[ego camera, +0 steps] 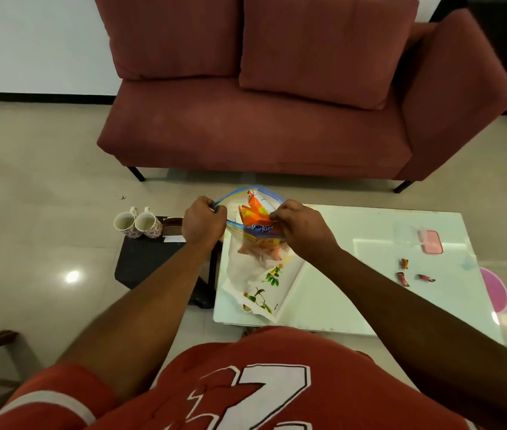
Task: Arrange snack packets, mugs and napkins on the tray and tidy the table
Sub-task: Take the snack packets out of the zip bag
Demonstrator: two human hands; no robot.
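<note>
A clear zip bag [246, 243] with a blue rim stands open over the white table's left end. An orange snack packet [256, 217] sticks up inside it. My left hand [202, 221] pinches the bag's left rim and my right hand [301, 226] pinches its right rim, holding the mouth apart. Under the bag lies a white napkin [261, 290] with a green leaf print. Two floral mugs [138, 225] lie on their sides at the far edge of a low black stool [149, 259] to the left. I see no tray.
On the white table [370, 290] lie three small red wrappers [410, 274] and a clear container with a pink lid [429, 242]. A pink round thing [494, 290] shows past the table's right edge. A red sofa [261, 119] stands beyond.
</note>
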